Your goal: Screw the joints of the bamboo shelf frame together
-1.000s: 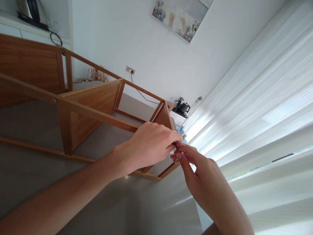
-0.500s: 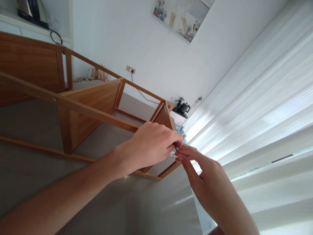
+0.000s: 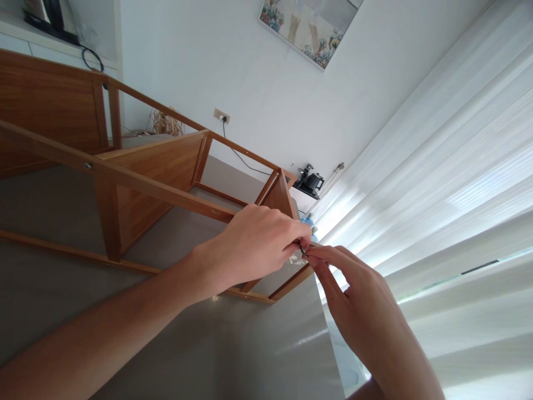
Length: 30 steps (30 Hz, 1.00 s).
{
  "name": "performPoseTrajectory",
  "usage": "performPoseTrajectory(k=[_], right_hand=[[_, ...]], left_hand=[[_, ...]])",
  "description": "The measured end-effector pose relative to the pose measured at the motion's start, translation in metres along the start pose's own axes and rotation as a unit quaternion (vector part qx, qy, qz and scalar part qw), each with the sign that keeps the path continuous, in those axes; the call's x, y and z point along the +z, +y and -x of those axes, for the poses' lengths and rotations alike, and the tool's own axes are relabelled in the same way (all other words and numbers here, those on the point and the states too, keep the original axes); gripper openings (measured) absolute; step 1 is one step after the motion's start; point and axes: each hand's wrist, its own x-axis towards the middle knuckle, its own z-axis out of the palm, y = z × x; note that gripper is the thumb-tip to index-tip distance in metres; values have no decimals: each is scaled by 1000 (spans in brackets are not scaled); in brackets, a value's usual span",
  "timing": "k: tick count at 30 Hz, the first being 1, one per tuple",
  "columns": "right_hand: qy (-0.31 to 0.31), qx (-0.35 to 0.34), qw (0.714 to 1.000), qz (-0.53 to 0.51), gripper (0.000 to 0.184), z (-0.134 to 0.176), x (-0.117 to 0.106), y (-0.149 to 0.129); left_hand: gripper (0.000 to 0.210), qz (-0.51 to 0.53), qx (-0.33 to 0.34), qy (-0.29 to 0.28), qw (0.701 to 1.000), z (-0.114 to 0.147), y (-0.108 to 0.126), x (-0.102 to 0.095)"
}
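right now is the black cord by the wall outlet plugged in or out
Plugged in: the black cord runs up to a plug seated at the wall outlet.

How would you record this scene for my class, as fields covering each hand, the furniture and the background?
Right hand: thumb and finger pinch a thin dark piece
Left hand: fingertips at the piece's other end; grip partly hidden
Furniture: wooden frame with panels
Wall: framed picture, socket with plug
Upper left: kettle on a shelf
Right side: white curtain
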Motion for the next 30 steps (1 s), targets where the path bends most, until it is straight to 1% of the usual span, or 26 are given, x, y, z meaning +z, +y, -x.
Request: performPoseTrajectory(k=[6,12,18,24,30], right_hand=[[16,-8,1000,8,21,0,-1,0],[13,-3,1000,6,21,0,-1,0],[4,-3,1000,0,26,0,0,0],[2,11,1000,9,24,0,-1,0],[0,32,999,17,24,0,-1,-7]], left_hand=[[23,5,-9,-1,1000,0,0,0],[22,3,-9,-6,1000,1,1,-1],[22,-3,-7,5,1000,0,0,1],[22,-8,-2,8,1000,0,-1,1],[24,8,-1,0,1000,1,0,-1]])
